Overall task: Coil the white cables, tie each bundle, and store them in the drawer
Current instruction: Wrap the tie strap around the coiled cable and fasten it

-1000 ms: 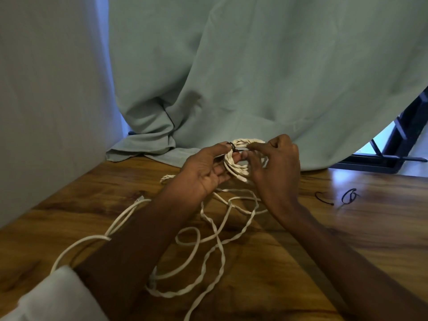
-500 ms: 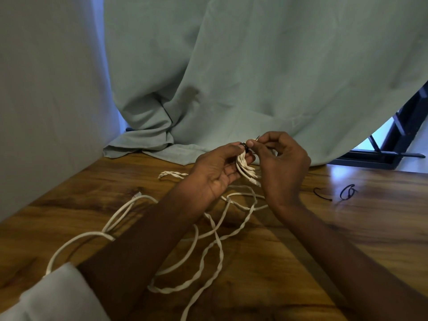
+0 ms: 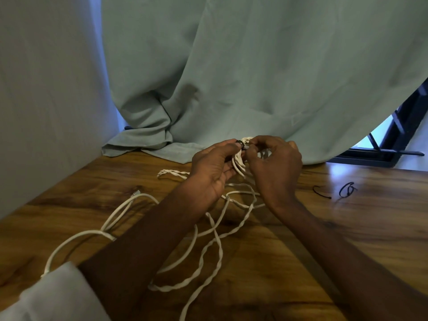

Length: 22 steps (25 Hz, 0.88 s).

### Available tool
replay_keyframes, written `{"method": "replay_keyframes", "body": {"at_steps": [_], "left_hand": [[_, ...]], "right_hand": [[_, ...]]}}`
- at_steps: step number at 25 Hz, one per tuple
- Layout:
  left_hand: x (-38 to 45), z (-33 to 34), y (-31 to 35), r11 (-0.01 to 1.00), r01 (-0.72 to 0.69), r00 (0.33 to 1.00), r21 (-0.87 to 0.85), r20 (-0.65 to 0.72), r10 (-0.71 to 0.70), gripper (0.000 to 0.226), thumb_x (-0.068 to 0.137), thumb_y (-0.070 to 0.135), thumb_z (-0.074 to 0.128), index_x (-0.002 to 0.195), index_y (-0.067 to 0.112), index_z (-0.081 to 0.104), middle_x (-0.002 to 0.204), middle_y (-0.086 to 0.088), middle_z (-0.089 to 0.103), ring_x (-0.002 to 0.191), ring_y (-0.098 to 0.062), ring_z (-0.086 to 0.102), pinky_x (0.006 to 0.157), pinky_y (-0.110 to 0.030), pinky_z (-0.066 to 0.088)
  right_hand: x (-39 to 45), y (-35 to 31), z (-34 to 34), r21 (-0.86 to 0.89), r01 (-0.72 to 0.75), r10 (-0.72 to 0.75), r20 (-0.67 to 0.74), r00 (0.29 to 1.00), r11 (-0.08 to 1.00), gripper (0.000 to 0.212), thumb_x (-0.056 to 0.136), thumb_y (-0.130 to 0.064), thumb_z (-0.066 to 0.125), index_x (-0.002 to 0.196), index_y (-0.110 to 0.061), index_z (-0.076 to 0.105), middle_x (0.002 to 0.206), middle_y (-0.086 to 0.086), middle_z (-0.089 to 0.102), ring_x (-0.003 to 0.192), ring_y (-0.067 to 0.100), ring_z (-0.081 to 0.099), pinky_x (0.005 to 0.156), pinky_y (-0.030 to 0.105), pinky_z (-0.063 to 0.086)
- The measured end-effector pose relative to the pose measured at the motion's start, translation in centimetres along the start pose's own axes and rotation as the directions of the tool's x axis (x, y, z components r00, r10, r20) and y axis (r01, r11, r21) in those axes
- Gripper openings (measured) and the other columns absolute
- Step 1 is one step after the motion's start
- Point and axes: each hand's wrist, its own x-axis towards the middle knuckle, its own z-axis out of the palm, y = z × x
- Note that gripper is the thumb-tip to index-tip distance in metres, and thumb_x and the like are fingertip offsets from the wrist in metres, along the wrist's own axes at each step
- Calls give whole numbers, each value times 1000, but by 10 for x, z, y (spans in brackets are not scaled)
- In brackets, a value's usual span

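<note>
A: Head view first. What is the surface, and what stands around it?

B: A glossy wooden table (image 3: 347, 239) with strong grain fills the lower half. A pale green curtain (image 3: 254, 66) hangs behind it from 10 to 2 o'clock, and its hem lies bunched on the far edge of the table. At 3 o'clock a dark window frame (image 3: 398, 135) shows past the curtain's edge. A plain pale wall (image 3: 34, 112) stands at 9 o'clock.

A: And on the table?

B: Loose white cables (image 3: 208, 246) sprawl from the centre down toward 6 and 8 o'clock, some strands twisted in pairs, one smooth loop running out to 8 o'clock. Two small black ties (image 3: 346, 189) lie at 3 o'clock, well apart from the cables.

A: Now the grip.

B: Both hands meet just above centre, toward 12 o'clock, lifted off the wood. The left hand (image 3: 213, 167) has fingers curled round a small coiled bundle (image 3: 238, 162) of white cable, thumb on top. The right hand (image 3: 275, 165) is curled too, its fingertips pinching at a dark tie (image 3: 240, 143) at the top of the bundle, right beside the left thumb. How the tie passes round the bundle I cannot tell; the fingers hide it.

A: Anything else?

B: A white sleeve (image 3: 51, 295) at 7 o'clock.
</note>
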Motion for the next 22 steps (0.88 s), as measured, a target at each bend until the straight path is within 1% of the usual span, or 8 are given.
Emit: {"method": "replay_keyframes", "body": {"at_steps": [2, 5, 8, 10, 14, 19, 22], "left_hand": [[0, 0, 0, 1000, 2, 1000, 15, 7, -2, 23, 88, -2, 75, 112, 1, 74, 99, -18, 79, 81, -25, 78, 77, -38, 66], [0, -1, 0, 999, -2, 1000, 40, 6, 1, 23, 89, -1, 74, 112, 1, 74, 97, -17, 80, 84, -25, 79, 81, -39, 65], [-1, -1, 0, 999, -2, 1000, 43, -1, 2, 22, 89, -1, 74, 111, 2, 74, 97, -17, 80, 85, -26, 79, 84, -41, 65], [-1, -2, 1, 999, -2, 1000, 46, 7, 2, 21, 89, -1, 74, 110, 2, 74, 97, -17, 80, 87, -27, 79, 84, -41, 65], [-1, -4, 1, 996, -6, 1000, 89, 25, 4, 18, 90, 0, 74, 108, 4, 74, 97, -17, 80, 87, -27, 79, 81, -40, 65], [-2, -4, 3, 996, -3, 999, 86, 48, -1, 20, 90, -1, 74, 110, 3, 73, 97, -17, 80, 87, -27, 79, 83, -40, 64], [-2, -5, 4, 996, 1, 998, 84, 69, -7, 22, 91, -1, 73, 112, 2, 72, 101, -20, 79, 92, -29, 79, 84, -39, 64]], "right_hand": [[3, 1, -3, -46, 45, -43, 42, 998, 998, 13, 90, -28, 69, 99, -23, 78, 93, -8, 74, 90, 13, 52, 70, 30, 41], [10, 4, -8, -144, 178, -160, 129, 979, 973, 15, 93, -28, 67, 100, -21, 77, 92, -4, 72, 90, 15, 48, 76, 36, 39], [16, 7, -10, -203, 274, -233, 203, 951, 940, 17, 93, -28, 66, 102, -18, 76, 91, 0, 70, 88, 23, 55, 74, 39, 42], [17, 9, -11, -226, 301, -253, 218, 943, 927, 16, 94, -28, 66, 103, -18, 75, 91, 1, 69, 88, 25, 57, 72, 37, 41], [17, 9, -11, -245, 342, -291, 222, 931, 907, 13, 97, -26, 66, 103, -19, 74, 93, 0, 69, 87, 23, 57, 71, 35, 38], [21, 13, -9, -243, 387, -328, 251, 911, 889, 15, 98, -25, 64, 108, -19, 74, 98, 1, 67, 90, 22, 57, 70, 36, 43], [21, 15, -8, -210, 402, -350, 244, 904, 891, 13, 98, -19, 65, 108, -18, 74, 97, 2, 66, 89, 22, 58, 69, 35, 43]]}}
